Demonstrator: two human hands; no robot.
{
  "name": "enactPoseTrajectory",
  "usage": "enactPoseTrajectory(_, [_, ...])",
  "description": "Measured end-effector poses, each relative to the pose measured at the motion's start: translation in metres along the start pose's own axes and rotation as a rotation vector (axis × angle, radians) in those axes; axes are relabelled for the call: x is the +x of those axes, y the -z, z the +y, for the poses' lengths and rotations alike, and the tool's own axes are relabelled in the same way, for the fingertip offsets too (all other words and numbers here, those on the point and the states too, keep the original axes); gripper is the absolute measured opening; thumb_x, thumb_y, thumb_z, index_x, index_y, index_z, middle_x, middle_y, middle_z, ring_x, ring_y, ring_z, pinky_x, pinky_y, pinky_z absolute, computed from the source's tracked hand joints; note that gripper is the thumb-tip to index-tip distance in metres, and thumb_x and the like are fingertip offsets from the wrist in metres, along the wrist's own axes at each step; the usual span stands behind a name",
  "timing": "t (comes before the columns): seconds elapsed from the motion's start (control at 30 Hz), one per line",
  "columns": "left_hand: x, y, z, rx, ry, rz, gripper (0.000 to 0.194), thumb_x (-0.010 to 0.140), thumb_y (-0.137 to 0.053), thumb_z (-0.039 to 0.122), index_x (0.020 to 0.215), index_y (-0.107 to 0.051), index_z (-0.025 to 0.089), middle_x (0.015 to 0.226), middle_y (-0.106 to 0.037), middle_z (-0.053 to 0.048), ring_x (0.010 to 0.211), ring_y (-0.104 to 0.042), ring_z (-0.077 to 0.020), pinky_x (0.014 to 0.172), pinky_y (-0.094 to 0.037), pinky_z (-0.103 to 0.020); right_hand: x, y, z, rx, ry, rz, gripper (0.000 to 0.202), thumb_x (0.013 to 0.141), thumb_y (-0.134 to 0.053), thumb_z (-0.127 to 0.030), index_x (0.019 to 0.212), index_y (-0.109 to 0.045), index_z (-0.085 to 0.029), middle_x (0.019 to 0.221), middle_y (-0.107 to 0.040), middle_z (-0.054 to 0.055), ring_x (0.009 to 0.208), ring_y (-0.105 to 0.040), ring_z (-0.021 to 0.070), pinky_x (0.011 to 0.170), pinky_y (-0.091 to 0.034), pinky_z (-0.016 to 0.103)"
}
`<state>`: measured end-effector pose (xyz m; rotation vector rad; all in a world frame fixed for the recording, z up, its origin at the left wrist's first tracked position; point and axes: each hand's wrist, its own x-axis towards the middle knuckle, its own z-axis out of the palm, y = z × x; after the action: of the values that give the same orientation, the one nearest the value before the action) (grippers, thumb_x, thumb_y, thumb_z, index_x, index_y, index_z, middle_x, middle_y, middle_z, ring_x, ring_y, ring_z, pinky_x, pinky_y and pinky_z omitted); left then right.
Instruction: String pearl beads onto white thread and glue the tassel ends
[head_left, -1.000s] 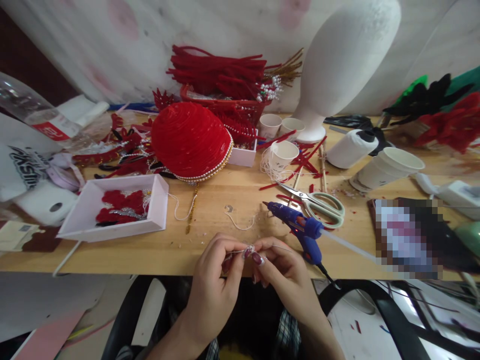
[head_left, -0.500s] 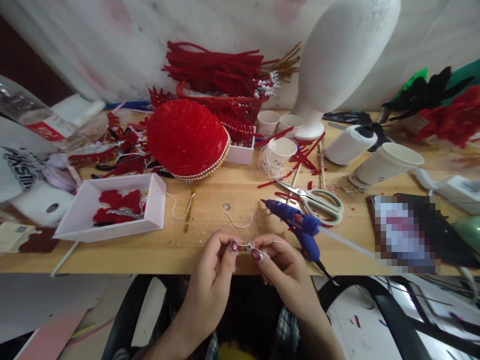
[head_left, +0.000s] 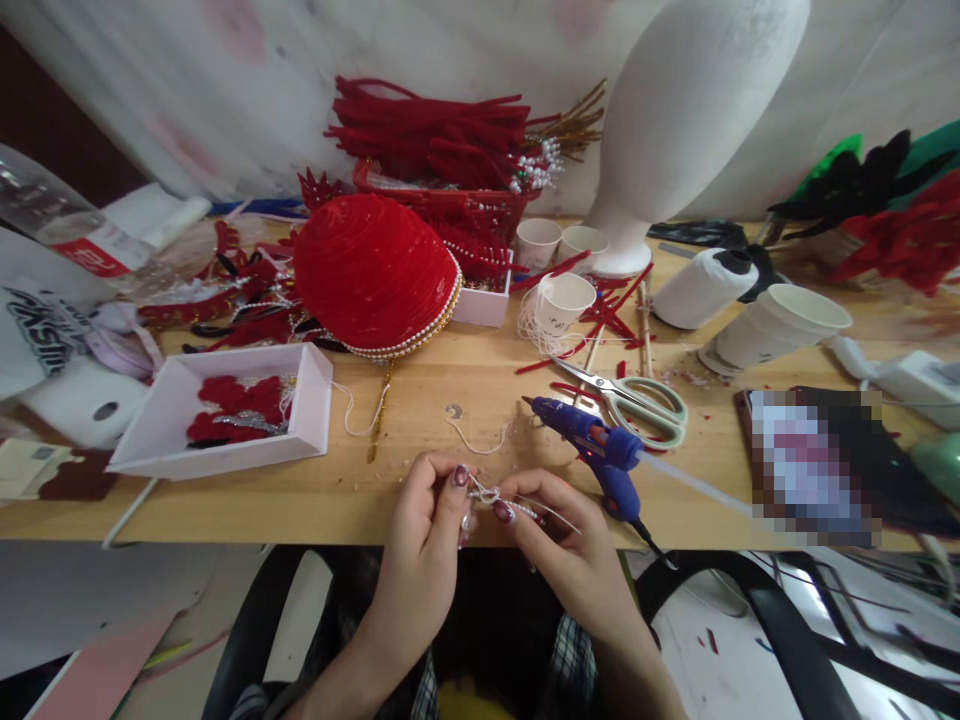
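White string point(head_left: 489, 494) is running sideways between the left hand point(head_left: 424, 535) and right hand point(head_left: 562, 530), which are both pinching it.

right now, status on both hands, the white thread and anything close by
Left hand, right hand: both pinching. White thread: looped between fingertips. Possible snag: glue gun, just beyond right hand.

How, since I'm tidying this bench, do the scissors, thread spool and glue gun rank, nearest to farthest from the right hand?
1. Glue gun: just beyond the right hand.
2. Scissors: behind the glue gun.
3. Thread spool: farther back, right.
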<state>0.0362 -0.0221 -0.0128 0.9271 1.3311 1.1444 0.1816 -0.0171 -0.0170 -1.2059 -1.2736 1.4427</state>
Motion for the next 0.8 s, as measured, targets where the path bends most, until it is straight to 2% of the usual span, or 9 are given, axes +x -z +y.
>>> enactPoseTrajectory(0.13, [0.002, 0.0, 0.003, -0.038, -0.006, 0.036, 0.032, 0.093, -0.059, 0.05, 0.084, -0.057, 0.019, 0.057, -0.05, 0.007, 0.05, -0.046, -0.0087, 0.047, -0.04, -0.018, 0.001, -0.001, -0.001, 0.001, 0.003, -0.03, 0.018, 0.089, -0.066, -0.035, 0.084, -0.066, -0.018, 0.058, -0.051, -0.005, 0.049, -0.039, 0.0084, 0.044, -0.029, 0.02])
enactPoseTrajectory(0.3, [0.003, -0.003, 0.001, -0.04, -0.055, 0.086, 0.032, 0.093, -0.059, 0.051, 0.086, -0.056, 0.02, 0.058, -0.053, 0.006, 0.049, -0.051, -0.0099, 0.046, -0.045, -0.018, 0.001, -0.003, -0.001, 0.011, 0.003, -0.045, 0.018, 0.088, -0.068, -0.036, 0.083, -0.065, -0.018, 0.061, -0.055, -0.003, 0.05, -0.042, 0.009, 0.046, -0.032, 0.02])
enactPoseTrajectory(0.47, [0.003, -0.01, -0.007, 0.043, -0.205, 0.197, 0.027, 0.097, -0.056, 0.046, 0.091, -0.057, 0.021, 0.07, -0.059, 0.003, 0.058, -0.059, -0.0122, 0.055, -0.052, -0.022, -0.001, -0.006, 0.002, 0.027, 0.01, -0.055, 0.016, 0.088, -0.067, -0.032, 0.082, -0.062, -0.018, 0.068, -0.059, -0.001, 0.057, -0.049, 0.01, 0.052, -0.039, 0.02])
enactPoseTrajectory(0.57, [0.004, -0.012, -0.008, 0.092, -0.27, 0.245, 0.024, 0.098, -0.055, 0.042, 0.089, -0.058, 0.02, 0.073, -0.061, 0.002, 0.06, -0.058, -0.0118, 0.056, -0.049, -0.021, -0.002, -0.006, 0.002, 0.005, 0.03, -0.046, 0.016, 0.088, -0.067, -0.03, 0.079, -0.06, -0.019, 0.066, -0.055, -0.003, 0.056, -0.046, 0.0098, 0.052, -0.037, 0.02])
enactPoseTrajectory(0.7, [0.006, -0.009, -0.003, 0.085, -0.261, 0.211, 0.025, 0.098, -0.055, 0.039, 0.081, -0.056, 0.02, 0.065, -0.058, 0.004, 0.052, -0.052, -0.0101, 0.049, -0.043, -0.02, -0.003, -0.004, 0.002, -0.011, 0.038, -0.035, 0.017, 0.086, -0.068, -0.028, 0.075, -0.057, -0.02, 0.064, -0.051, -0.005, 0.055, -0.044, 0.0098, 0.051, -0.035, 0.021])
enactPoseTrajectory(0.8, [0.009, -0.005, 0.002, 0.124, -0.294, 0.183, 0.021, 0.1, -0.053, 0.032, 0.082, -0.055, 0.021, 0.062, -0.061, 0.005, 0.053, -0.057, -0.0105, 0.053, -0.045, -0.02, -0.004, -0.003, 0.002, -0.039, 0.044, -0.028, 0.017, 0.087, -0.064, -0.028, 0.075, -0.055, -0.02, 0.064, -0.05, -0.004, 0.056, -0.044, 0.0103, 0.051, -0.035, 0.021])
